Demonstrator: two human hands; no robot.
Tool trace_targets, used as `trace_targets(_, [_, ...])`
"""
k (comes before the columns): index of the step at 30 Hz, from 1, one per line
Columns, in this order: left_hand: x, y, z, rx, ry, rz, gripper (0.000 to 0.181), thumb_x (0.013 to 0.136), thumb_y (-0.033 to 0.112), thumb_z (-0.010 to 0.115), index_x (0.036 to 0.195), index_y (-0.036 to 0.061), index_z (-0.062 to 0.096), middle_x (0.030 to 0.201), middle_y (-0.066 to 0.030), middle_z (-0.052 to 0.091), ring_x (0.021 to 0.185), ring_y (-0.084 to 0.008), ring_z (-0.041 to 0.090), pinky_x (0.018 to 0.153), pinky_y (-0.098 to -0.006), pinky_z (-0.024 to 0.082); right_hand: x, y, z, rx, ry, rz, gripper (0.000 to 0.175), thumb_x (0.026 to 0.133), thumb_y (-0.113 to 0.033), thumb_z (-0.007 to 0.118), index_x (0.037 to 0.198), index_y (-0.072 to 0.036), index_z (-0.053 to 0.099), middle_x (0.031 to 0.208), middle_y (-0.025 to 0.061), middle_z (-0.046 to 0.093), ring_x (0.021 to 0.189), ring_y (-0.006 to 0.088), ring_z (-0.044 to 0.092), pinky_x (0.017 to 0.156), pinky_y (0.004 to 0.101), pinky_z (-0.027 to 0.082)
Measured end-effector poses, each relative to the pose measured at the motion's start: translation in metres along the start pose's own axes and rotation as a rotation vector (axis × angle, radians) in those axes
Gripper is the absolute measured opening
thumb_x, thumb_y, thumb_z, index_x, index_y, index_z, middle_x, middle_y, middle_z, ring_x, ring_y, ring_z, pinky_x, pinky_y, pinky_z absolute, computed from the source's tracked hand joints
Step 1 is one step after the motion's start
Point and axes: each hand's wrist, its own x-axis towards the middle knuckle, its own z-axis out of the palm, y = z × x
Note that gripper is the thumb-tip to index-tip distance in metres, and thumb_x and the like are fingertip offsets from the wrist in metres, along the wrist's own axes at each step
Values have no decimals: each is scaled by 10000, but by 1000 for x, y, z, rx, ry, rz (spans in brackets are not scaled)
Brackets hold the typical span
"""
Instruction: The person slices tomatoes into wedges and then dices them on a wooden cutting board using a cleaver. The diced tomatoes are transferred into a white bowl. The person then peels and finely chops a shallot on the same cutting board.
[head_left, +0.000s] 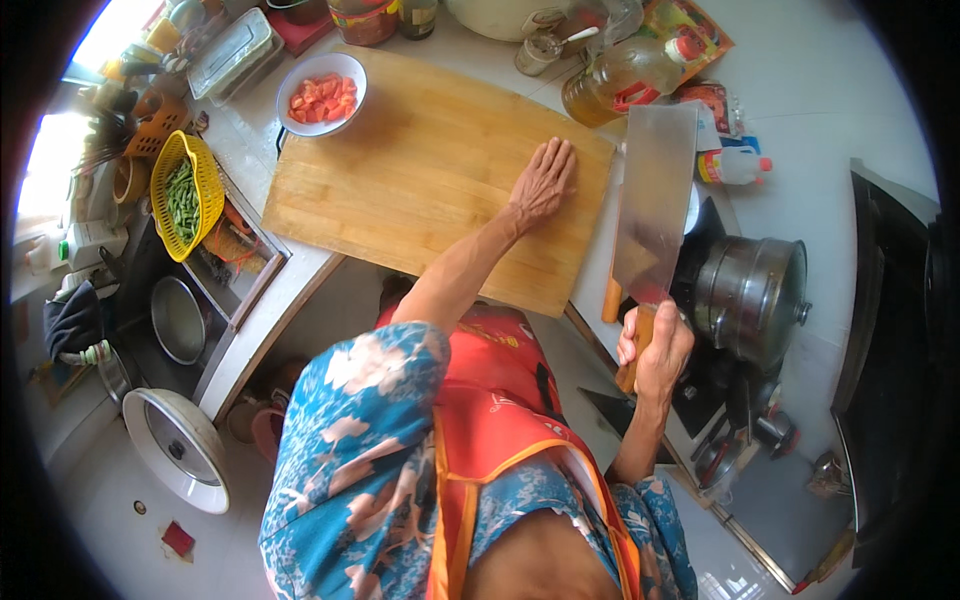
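Note:
My right hand (660, 349) grips the wooden handle of a broad cleaver (656, 195), raised to the right of the cutting board with its blade pointing away from me. My left hand (544, 184) is laid on the right part of the wooden cutting board (420, 172), fingers extended, with nothing visible in it. A white enamel bowl (285, 94) of cut tomato pieces (322, 99) stands at the board's far left corner. Partly behind the cleaver lies another wooden-handled tool (612, 300), mostly hidden.
A yellow plastic basket (206, 161) of cut green beans (182, 199) stands by the sink at left. An oil bottle (622, 79) stands behind the board's right corner. A lidded steel pot (739, 296) sits on the stove at right. A metal basin (178, 319) lies in the sink.

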Motion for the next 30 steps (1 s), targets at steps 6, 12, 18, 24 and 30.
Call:
trace_targets(6, [-46, -77, -25, 35, 196, -164, 603, 946, 359, 539, 1439, 45, 390, 1525, -181, 321, 1424, -386, 251, 1156, -480, 232, -3, 21, -11, 49, -12, 78, 413, 1044, -389, 400, 893, -16, 491, 649, 59, 507, 444, 99, 460, 405, 241, 383])
trace_targets(12, [-259, -174, -167, 472, 150, -767, 603, 951, 333, 534, 1442, 16, 388, 1526, -190, 335, 1429, -394, 255, 1165, -494, 211, 22, 25, 19, 23, -199, 117, 389, 1055, -351, 372, 827, -44, 445, 637, 51, 497, 431, 98, 442, 388, 242, 369])
trace_targets(18, [-447, -203, -286, 741, 394, -1221, 397, 890, 193, 623, 1211, -36, 578, 1317, -242, 525, 1262, -393, 472, 1061, -478, 364, 29, 2, 89, -67, -449, 75, 481, 1044, -423, 375, 780, -30, 463, 628, 61, 499, 426, 104, 453, 385, 242, 364])
trace_targets(24, [-565, -297, -334, 258, 959, -1775, 328, 851, 178, 647, 1117, -14, 646, 1123, -228, 639, 1056, -361, 622, 917, -425, 483, 8, -23, 194, -192, -591, 37, 477, 1039, -441, 382, 854, -14, 487, 637, 68, 514, 427, 105, 464, 374, 241, 368])
trace_targets(30, [-698, -412, -285, -106, 952, -2142, 329, 815, 239, 687, 1086, 51, 694, 995, -160, 717, 896, -309, 699, 833, -404, 535, -33, -43, 293, -330, -562, 114, 556, 1034, -472, 367, 1234, 18, 540, 630, 63, 507, 422, 109, 457, 380, 246, 376])
